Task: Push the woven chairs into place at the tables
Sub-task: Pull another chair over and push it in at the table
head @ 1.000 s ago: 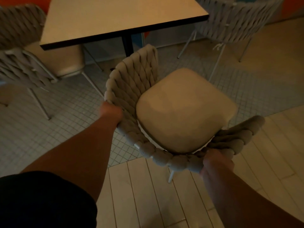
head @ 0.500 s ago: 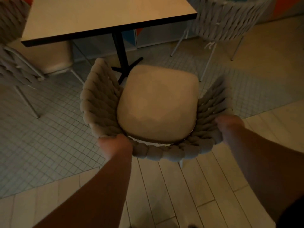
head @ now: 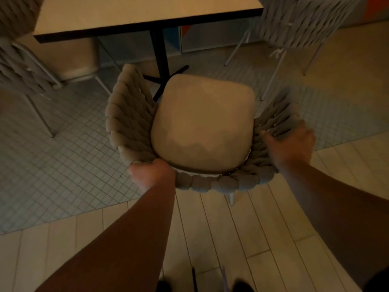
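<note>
A woven grey chair (head: 130, 123) with a beige seat cushion (head: 202, 125) stands in front of me, its seat facing the table (head: 147, 13). My left hand (head: 151, 173) grips the woven back rim at the rear left corner. My right hand (head: 292, 142) lies on the right side of the woven rim with its fingers spread out. The front of the cushion sits just short of the table's black pedestal (head: 161, 60), below the tabletop's near edge.
A second woven chair (head: 25, 66) with a beige seat stands at the left of the table. A third woven chair (head: 299, 22) stands at the back right. Small grey tiles cover the floor under the table; pale planks (head: 210, 239) lie under me.
The chair has swung round from angled right to facing the table squarely. My left hand slid from the side rim to the rear left corner; my right hand moved up the right side and spread its fingers.
</note>
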Available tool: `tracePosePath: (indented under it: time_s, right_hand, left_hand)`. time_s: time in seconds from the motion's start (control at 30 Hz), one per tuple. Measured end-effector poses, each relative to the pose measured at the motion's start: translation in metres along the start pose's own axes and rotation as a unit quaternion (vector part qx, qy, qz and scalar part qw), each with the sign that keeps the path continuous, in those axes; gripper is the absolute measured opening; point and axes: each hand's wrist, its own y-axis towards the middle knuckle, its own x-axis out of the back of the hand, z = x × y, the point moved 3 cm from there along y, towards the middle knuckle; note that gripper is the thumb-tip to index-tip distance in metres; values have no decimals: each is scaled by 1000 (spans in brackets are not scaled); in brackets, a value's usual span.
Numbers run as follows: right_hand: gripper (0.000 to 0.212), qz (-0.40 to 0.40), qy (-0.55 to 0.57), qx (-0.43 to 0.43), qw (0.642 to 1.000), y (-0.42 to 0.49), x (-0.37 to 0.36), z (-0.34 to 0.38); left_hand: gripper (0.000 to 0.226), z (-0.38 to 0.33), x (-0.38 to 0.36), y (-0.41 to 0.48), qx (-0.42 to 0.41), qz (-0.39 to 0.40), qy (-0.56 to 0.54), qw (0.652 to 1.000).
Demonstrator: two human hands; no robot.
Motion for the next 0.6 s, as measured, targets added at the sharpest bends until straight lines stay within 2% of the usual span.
tracePosePath:
  time_s: [0.1,0.17,0.23,0.3,0.33,0.4,0.43,0.47,0.5,0.53,0.57,0.6]
  right_hand:
    - [134,72,-70,209,973,-56,-15,30]
    - [142,132,-129,292,938,-95,-34,42]
    - [145,195,-224,311,903,-122,-56,37]
    - [142,202,-289,322,879,-130,-68,31]
    - [141,190,-296,325,878,-129,-71,29]
    - [140,172,-288,327,883,-123,-77,28]
    - [140,172,-287,328,883,-121,-79,27]
    - [140,178,-288,328,882,-119,-81,26]
    - [140,184,-289,328,880,-119,-82,25]
    - [140,189,-290,329,878,-119,-83,25]
    - [141,192,-292,330,877,-119,-82,26]
    - [140,191,-292,329,877,-119,-81,26]
  left_hand:
    - [24,1,0,1,-5,4,-16,1000]
    - [30,1,-1,0,-5,-9,-19,1000]
    - [30,2,0,0,-5,-3,-20,1000]
    - [34,0,1,1,11,15,-16,1000]
    - [41,0,0,3,21,20,10,1000]
    - [69,1,3,7,21,34,117,992]
    - [90,0,9,8,-9,50,164,985]
    - [109,-5,16,10,-73,68,183,978]
    - [119,-11,23,16,-183,87,181,962]
    - [122,-22,30,23,-325,120,194,918]
    - [124,-32,34,32,-454,162,266,835]
    - [128,-42,35,41,-540,203,367,729]
